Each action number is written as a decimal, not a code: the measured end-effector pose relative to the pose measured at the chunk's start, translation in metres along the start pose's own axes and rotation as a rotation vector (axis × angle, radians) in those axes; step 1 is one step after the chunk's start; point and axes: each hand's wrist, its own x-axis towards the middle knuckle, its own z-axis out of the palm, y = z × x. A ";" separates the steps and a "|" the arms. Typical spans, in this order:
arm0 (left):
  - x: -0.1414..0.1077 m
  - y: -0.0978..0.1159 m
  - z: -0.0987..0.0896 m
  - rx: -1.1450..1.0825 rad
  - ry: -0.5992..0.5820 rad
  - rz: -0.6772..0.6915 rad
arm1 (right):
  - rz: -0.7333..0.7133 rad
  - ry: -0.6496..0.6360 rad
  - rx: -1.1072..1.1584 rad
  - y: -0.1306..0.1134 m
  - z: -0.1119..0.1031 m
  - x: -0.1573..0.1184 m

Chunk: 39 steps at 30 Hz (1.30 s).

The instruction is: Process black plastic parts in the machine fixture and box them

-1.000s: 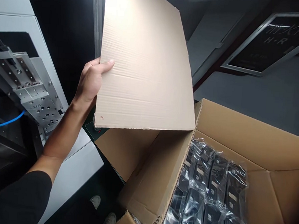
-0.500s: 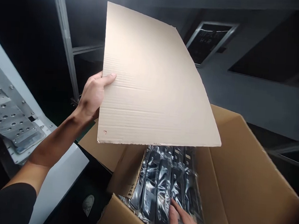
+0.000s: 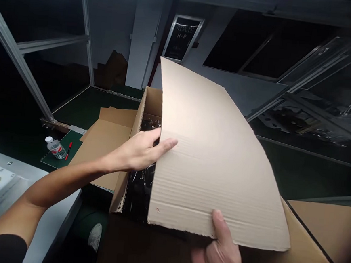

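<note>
While our left arm reaches in from the lower left, its hand (image 3: 145,150) pinches the cardboard sheet (image 3: 212,158) at centre, thumb on top; our right hand (image 3: 221,250), lower right, clamps the near edge, thumb up. The sheet hides most fingers and much of the box (image 3: 137,116).

Left sleeve (image 3: 0,249): black, short, loose at the hem, ending above the elbow; plain cloth in the 1 part that shows.
Left forearm (image 3: 68,184): bare from elbow to wrist.
Left hand (image 3: 145,149): bare, thumb and back uncovered.
Right hand (image 3: 218,256): bare, slightly blurred, cut off near the wrist by the bottom edge.
Shoe (image 3: 94,236): 1, pale, rounded toe, details too dim; wearer impossible to tell.
</note>
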 end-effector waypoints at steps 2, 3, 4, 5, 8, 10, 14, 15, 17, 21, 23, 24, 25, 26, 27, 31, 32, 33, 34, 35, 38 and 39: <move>-0.006 -0.010 -0.010 0.311 -0.038 0.075 | 0.095 0.063 0.135 -0.006 -0.003 0.000; -0.010 -0.017 -0.016 0.414 -0.028 0.090 | 0.144 0.084 0.175 -0.007 -0.003 0.000; -0.015 -0.023 -0.021 0.472 0.003 0.087 | 0.191 0.102 0.176 -0.007 -0.003 -0.002; -0.020 -0.029 -0.025 0.491 0.047 0.069 | 0.226 0.124 0.143 -0.005 -0.001 -0.004; -0.031 -0.044 -0.031 0.441 0.203 0.037 | 0.244 0.207 0.027 0.011 0.007 -0.016; -0.034 -0.049 -0.030 0.409 0.253 0.045 | 0.240 0.219 0.003 0.025 0.014 -0.028; -0.030 -0.050 -0.022 0.410 0.244 0.064 | 0.462 0.084 -0.149 0.045 0.029 -0.056; -0.029 -0.050 -0.021 0.415 0.241 0.066 | 0.518 0.036 -0.161 0.046 0.033 -0.063; -0.027 -0.051 -0.019 0.422 0.236 0.068 | 0.575 -0.057 -0.122 0.045 0.041 -0.072; -0.029 -0.053 -0.019 0.443 0.252 0.081 | 0.707 -0.154 0.172 0.033 0.056 -0.076; -0.031 -0.053 -0.019 0.467 0.266 0.090 | 0.810 -0.173 0.353 0.027 0.058 -0.073; -0.032 -0.053 -0.019 0.477 0.268 0.096 | 0.849 -0.175 0.420 0.025 0.058 -0.071; -0.033 -0.053 -0.020 0.484 0.267 0.102 | 0.882 -0.179 0.467 0.023 0.057 -0.068; -0.033 -0.054 -0.020 0.486 0.266 0.109 | 0.908 -0.186 0.500 0.021 0.054 -0.066; -0.034 -0.054 -0.020 0.486 0.266 0.115 | 0.930 -0.198 0.525 0.019 0.052 -0.063; -0.035 -0.057 -0.021 0.484 0.290 0.130 | 0.950 -0.235 0.575 0.014 0.041 -0.055; -0.035 -0.058 -0.021 0.483 0.293 0.132 | 0.934 -0.225 0.572 0.014 0.040 -0.054; -0.035 -0.059 -0.021 0.480 0.291 0.137 | 0.919 -0.208 0.565 0.013 0.040 -0.054; -0.035 -0.059 -0.022 0.475 0.288 0.142 | 0.909 -0.190 0.551 0.013 0.041 -0.054; -0.035 -0.060 -0.022 0.470 0.285 0.148 | 0.917 -0.184 0.535 0.013 0.042 -0.054; -0.036 -0.062 -0.023 0.454 0.286 0.159 | 0.991 -0.222 0.508 0.011 0.047 -0.052; -0.036 -0.062 -0.024 0.455 0.288 0.161 | 1.011 -0.239 0.521 0.011 0.047 -0.051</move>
